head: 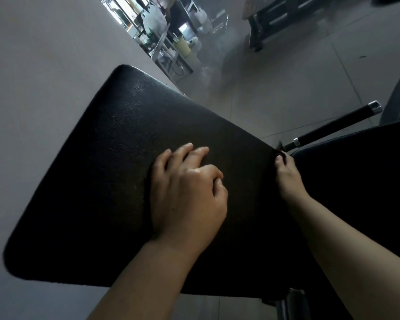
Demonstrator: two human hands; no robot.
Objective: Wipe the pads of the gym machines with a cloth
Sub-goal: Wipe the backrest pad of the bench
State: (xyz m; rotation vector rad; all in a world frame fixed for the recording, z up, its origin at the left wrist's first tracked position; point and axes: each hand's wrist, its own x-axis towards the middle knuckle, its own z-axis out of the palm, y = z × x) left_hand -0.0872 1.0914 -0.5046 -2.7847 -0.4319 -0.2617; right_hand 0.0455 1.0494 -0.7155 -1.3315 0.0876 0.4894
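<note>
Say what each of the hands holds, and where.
Left hand lies on the pad; no cloth shows. Right hand grips the pad's right edge.

Both bare forearms are reaching forward from the lower edge of the view. The left hand (185,192) is lying palm down, its fingers (194,151) stretched ahead and slightly spread, the thumb tucking in at the side. The right hand (288,175) is extending further out, its fingers curling out of sight over an edge, thumb lying on top.
</note>
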